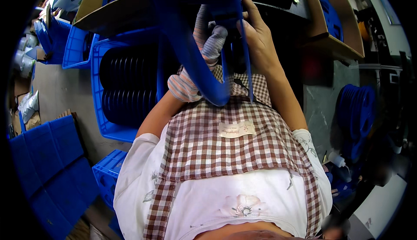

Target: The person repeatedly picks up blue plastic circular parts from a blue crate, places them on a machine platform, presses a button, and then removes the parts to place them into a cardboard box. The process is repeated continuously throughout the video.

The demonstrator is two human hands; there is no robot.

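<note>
A blue plastic reel [187,55] stands on edge in front of my chest, its near rim blurred and its top cut off by the upper edge of the picture. My left hand [209,46], in a grey and orange striped glove, reaches in between the reel's two flanges and grips it there; some of its fingers are hidden. Bare, my right hand [260,40] presses against the outer face of the right flange, with fingers and thumb around its edge.
To the left, a blue crate [96,94] holds rows of black discs. Cardboard boxes [117,20] [336,44] with blue reels flank me. More blue reels [356,114] stand stacked at right. A folded blue panel [50,170] lies at lower left.
</note>
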